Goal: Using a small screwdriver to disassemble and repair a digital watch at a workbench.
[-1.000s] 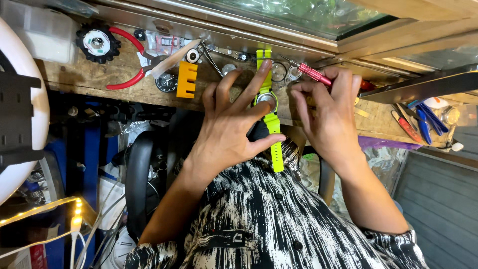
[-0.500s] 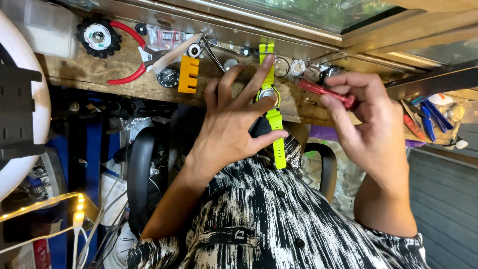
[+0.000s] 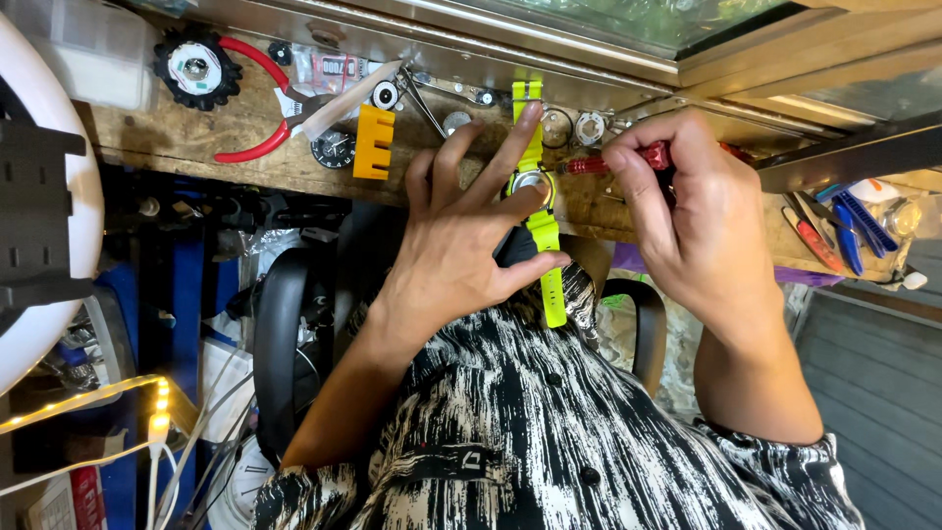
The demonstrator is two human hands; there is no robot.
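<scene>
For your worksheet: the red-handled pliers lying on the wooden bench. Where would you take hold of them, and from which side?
Take the red-handled pliers by the two curved handles, closing around both from above. The handles spread wide over bare bench near the black toothed wheel, while the metal jaw end lies among small parts beside the yellow block.

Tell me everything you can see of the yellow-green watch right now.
The watch has a neon yellow-green strap that looks like rubber, with holes in its lower end, and a round metal case, seemingly back-up. It lies lengthwise over the wooden bench edge, lower strap hanging. The left hand pins it with finger and thumb; the right hand aims a red-handled tool at the case.
</scene>
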